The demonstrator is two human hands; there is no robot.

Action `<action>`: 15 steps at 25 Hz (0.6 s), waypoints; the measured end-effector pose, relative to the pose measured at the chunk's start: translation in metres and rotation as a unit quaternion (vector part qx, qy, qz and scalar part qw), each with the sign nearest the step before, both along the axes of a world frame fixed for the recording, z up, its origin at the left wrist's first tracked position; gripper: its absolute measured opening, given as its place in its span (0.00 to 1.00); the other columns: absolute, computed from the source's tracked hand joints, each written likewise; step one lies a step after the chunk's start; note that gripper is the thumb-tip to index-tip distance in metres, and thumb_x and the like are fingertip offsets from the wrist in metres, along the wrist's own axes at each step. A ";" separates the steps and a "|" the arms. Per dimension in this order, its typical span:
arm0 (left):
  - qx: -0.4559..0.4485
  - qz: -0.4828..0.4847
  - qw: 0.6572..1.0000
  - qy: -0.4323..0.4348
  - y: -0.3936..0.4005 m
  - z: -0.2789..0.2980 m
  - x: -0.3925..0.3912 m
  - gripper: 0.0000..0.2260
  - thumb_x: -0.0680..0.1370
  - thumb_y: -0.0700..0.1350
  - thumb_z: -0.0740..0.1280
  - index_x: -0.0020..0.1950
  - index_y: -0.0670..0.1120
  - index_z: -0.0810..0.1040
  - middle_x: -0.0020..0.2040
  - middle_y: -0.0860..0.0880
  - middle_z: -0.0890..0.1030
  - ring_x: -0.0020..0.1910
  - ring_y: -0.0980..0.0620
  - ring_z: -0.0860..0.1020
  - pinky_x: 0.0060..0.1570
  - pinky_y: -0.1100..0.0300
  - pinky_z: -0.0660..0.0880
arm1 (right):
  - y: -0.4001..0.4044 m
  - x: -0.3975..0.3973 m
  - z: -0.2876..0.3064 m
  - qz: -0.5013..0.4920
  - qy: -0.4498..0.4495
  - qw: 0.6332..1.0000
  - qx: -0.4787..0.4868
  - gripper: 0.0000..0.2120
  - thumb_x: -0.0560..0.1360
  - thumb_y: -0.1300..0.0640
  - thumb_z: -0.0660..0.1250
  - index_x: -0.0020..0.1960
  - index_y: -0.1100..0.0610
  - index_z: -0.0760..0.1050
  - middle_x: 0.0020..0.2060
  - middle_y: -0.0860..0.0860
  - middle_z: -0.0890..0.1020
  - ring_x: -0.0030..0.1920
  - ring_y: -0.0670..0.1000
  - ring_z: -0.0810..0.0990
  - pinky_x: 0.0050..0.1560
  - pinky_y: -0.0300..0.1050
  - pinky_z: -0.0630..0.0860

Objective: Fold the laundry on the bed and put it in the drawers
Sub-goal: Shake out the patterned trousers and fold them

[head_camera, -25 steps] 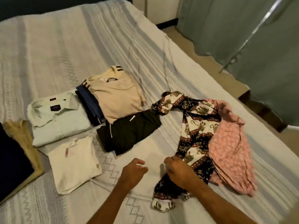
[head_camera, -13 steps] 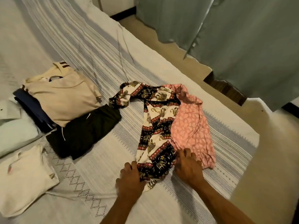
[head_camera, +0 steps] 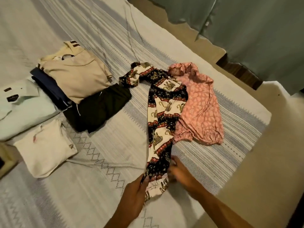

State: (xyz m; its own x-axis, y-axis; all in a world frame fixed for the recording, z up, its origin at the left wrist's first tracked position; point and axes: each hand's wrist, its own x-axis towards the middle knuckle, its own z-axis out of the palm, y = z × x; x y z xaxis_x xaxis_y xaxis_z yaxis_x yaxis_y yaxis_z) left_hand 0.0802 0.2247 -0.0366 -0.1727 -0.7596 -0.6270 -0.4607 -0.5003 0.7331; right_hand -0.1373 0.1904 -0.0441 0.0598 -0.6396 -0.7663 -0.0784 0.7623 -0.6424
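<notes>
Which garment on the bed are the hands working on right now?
The elephant-print garment, black, white and red. Both hands, left and right, are at its near end; the pink garment beside it lies untouched.

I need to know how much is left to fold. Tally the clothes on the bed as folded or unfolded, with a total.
Folded: 5 (white shirt, cream top, beige shirt, navy piece, black piece)
Unfolded: 2 (elephant-print piece, pink piece)
Total: 7
</notes>
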 end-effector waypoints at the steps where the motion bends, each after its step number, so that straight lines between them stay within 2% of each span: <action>1: 0.032 0.016 0.999 -0.024 0.019 0.001 0.013 0.13 0.85 0.59 0.58 0.58 0.60 0.82 0.45 0.51 0.86 0.44 0.59 0.82 0.47 0.61 0.77 | 0.017 0.022 0.007 -0.066 -0.128 0.984 0.108 0.18 0.78 0.47 0.66 0.63 0.56 0.76 0.44 0.52 0.84 0.42 0.53 0.83 0.46 0.55 0.81; 2: 0.065 0.054 0.996 -0.039 0.037 0.004 0.026 0.12 0.85 0.59 0.59 0.59 0.61 0.81 0.49 0.52 0.86 0.47 0.60 0.82 0.48 0.63 0.77 | 0.036 0.042 0.011 -0.108 -0.218 0.953 0.179 0.22 0.79 0.44 0.64 0.63 0.59 0.79 0.49 0.56 0.86 0.49 0.59 0.85 0.52 0.60 0.82; 3: 0.101 0.105 0.989 -0.038 0.053 0.007 0.037 0.10 0.85 0.57 0.61 0.58 0.60 0.81 0.50 0.53 0.86 0.47 0.60 0.82 0.43 0.67 0.77 | 0.054 0.061 0.012 -0.115 -0.262 0.934 0.212 0.22 0.80 0.45 0.64 0.65 0.59 0.80 0.56 0.59 0.86 0.57 0.64 0.85 0.59 0.66 0.80; 4: 0.136 0.150 0.979 -0.033 0.068 0.012 0.049 0.09 0.85 0.55 0.62 0.55 0.57 0.82 0.48 0.52 0.86 0.42 0.59 0.82 0.36 0.68 0.75 | 0.073 0.078 0.010 -0.117 -0.267 0.931 0.222 0.20 0.81 0.49 0.64 0.67 0.60 0.79 0.59 0.61 0.85 0.61 0.66 0.83 0.63 0.67 0.78; 6: 0.160 0.225 0.961 0.000 0.091 0.020 0.070 0.10 0.84 0.53 0.66 0.49 0.50 0.83 0.39 0.48 0.84 0.32 0.53 0.78 0.29 0.64 0.71 | 0.104 0.106 0.012 -0.134 -0.198 0.951 0.196 0.16 0.82 0.58 0.65 0.67 0.63 0.78 0.56 0.61 0.86 0.59 0.63 0.85 0.64 0.65 0.79; 8: 0.129 0.273 0.953 0.032 0.112 0.034 0.092 0.07 0.80 0.55 0.71 0.53 0.52 0.81 0.38 0.46 0.84 0.31 0.52 0.74 0.29 0.61 0.68 | 0.132 0.123 0.014 -0.163 -0.094 0.973 0.133 0.16 0.80 0.60 0.70 0.66 0.60 0.75 0.53 0.56 0.87 0.53 0.58 0.87 0.57 0.60 0.83; 10: 0.058 0.267 0.960 0.068 0.131 0.059 0.109 0.08 0.78 0.53 0.73 0.56 0.56 0.79 0.39 0.49 0.83 0.31 0.53 0.71 0.29 0.60 0.66 | 0.150 0.134 0.036 -0.219 -0.005 0.975 0.049 0.24 0.76 0.59 0.76 0.65 0.52 0.68 0.55 0.52 0.85 0.53 0.55 0.86 0.52 0.56 0.85; 12: -0.011 0.212 0.972 0.098 0.149 0.097 0.120 0.07 0.78 0.52 0.73 0.54 0.54 0.81 0.39 0.50 0.81 0.32 0.50 0.70 0.30 0.60 0.68 | 0.165 0.141 0.076 -0.237 0.054 0.969 -0.043 0.34 0.73 0.58 0.79 0.68 0.44 0.61 0.62 0.54 0.81 0.57 0.55 0.84 0.57 0.58 0.83; 14: -0.064 0.143 0.983 0.096 0.161 0.142 0.128 0.10 0.73 0.54 0.77 0.50 0.51 0.83 0.43 0.52 0.85 0.34 0.50 0.75 0.36 0.60 0.74 | 0.175 0.143 0.135 -0.216 0.106 0.961 -0.140 0.42 0.73 0.57 0.80 0.75 0.37 0.57 0.66 0.51 0.78 0.58 0.53 0.82 0.59 0.52 0.82; 15: -0.092 0.104 0.988 0.073 0.165 0.166 0.133 0.12 0.70 0.54 0.80 0.49 0.53 0.83 0.47 0.54 0.86 0.38 0.52 0.79 0.41 0.59 0.77 | 0.179 0.143 0.172 -0.205 0.116 0.954 -0.184 0.42 0.74 0.58 0.79 0.77 0.37 0.59 0.62 0.47 0.76 0.55 0.51 0.81 0.54 0.46 0.83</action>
State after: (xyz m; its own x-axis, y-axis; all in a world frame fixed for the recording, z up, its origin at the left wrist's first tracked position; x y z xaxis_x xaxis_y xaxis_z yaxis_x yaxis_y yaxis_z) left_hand 0.2130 0.3893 0.1293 -0.0791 -0.8872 -0.4546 -0.2434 -0.4250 0.8718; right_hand 0.0060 0.3697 0.1280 -0.3972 -0.8008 -0.4483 0.0064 0.4861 -0.8739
